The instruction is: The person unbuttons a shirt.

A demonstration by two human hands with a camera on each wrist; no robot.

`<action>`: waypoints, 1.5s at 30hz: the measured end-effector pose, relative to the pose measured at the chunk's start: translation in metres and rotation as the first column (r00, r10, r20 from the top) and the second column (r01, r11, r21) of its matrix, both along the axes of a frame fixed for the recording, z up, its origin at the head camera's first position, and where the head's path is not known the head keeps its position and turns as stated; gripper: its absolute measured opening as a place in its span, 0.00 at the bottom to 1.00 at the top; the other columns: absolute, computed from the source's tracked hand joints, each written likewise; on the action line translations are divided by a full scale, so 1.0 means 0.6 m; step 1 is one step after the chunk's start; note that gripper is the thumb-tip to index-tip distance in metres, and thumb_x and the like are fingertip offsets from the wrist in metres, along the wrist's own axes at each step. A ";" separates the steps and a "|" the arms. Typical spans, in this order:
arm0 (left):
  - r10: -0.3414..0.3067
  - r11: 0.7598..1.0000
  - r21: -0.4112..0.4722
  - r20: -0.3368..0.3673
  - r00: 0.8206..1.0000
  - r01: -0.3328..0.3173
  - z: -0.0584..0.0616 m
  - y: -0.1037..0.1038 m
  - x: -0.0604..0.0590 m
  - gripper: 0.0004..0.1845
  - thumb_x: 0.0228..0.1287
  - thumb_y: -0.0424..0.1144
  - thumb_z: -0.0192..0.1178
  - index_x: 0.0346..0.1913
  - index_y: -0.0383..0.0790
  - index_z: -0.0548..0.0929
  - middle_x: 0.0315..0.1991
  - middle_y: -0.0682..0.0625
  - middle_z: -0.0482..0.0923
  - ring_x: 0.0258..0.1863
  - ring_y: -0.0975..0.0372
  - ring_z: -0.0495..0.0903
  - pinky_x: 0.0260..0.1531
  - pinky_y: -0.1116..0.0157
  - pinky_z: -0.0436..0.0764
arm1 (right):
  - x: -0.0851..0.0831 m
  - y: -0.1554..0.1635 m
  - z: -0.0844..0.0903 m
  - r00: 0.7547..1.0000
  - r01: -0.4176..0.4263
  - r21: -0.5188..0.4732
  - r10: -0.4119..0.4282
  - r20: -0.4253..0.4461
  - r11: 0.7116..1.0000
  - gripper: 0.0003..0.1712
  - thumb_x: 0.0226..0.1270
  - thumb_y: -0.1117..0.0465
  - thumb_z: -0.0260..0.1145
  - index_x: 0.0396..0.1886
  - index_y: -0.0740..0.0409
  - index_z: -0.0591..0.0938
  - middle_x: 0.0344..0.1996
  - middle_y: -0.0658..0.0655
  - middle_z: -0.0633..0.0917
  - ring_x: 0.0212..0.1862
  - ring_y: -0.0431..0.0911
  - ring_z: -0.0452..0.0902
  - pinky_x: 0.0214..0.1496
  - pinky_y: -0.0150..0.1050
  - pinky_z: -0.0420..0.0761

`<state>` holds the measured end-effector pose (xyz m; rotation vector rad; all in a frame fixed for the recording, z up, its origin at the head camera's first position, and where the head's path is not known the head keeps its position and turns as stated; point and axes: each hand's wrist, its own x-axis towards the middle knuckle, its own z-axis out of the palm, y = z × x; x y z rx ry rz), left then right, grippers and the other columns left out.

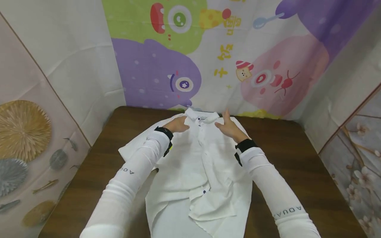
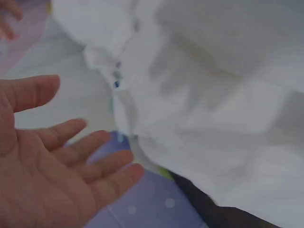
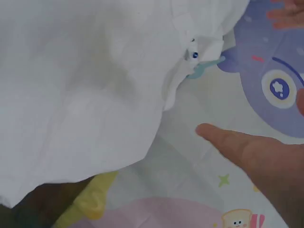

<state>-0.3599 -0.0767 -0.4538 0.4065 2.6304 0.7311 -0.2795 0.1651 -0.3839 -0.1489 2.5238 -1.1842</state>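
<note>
A white button-up shirt (image 1: 184, 165) lies front up on the brown table, its collar (image 1: 202, 115) toward the back wall. Dark buttons show at the neck and near the hem, and the lower front is rumpled and folded over. My left hand (image 1: 178, 125) is over the shirt's left shoulder, beside the collar; in the left wrist view its fingers are spread and hold nothing. My right hand (image 1: 228, 126) is over the other shoulder with its fingers straight and nothing in them. Whether either hand touches the cloth I cannot tell.
The brown wooden table (image 1: 285, 172) shows on both sides of the shirt. Behind it hangs a cloth backdrop (image 1: 220, 66) printed with cartoon monsters. Patterned panels (image 1: 26, 132) stand at the left and right.
</note>
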 end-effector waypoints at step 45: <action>-0.126 0.888 -0.452 -0.415 0.901 -0.084 -0.064 -0.145 0.283 0.07 0.54 0.38 0.59 0.23 0.40 0.77 0.21 0.46 0.76 0.24 0.52 0.75 0.26 0.53 0.77 | 0.144 0.149 -0.198 0.950 0.109 0.750 0.154 -0.272 0.653 0.07 0.65 0.67 0.55 0.32 0.67 0.76 0.25 0.63 0.81 0.27 0.55 0.78 0.27 0.50 0.78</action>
